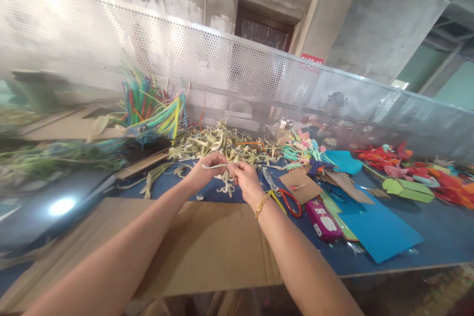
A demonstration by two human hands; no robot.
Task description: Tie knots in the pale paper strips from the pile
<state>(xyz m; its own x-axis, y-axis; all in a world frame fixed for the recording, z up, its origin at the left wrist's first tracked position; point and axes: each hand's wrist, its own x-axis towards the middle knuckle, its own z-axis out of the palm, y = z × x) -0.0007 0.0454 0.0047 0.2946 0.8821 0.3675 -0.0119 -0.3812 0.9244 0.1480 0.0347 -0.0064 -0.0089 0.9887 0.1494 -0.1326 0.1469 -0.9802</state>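
Observation:
My left hand [208, 169] and my right hand [243, 177] meet over the middle of the table, close to each other. Between their closed fingertips runs a thin pale strip [215, 166], pinched from both sides. Its material is too small to make out. Below the fingers lie curled whitish pieces [226, 188]; I cannot tell whether they are joined to the strip. Just beyond the hands spreads a heap of twisted, pale green-cream strips [207, 143]. A brown cardboard sheet [211, 247] lies under my forearms.
Right of my hands are orange-handled scissors [291, 203], a purple box [323, 220], blue sheets [381, 232] and pastel paper-like flowers [301, 145]. Colourful pipe-cleaner-like stems [148, 98] stand at back left. A perforated metal screen [177, 59] borders the table's far side.

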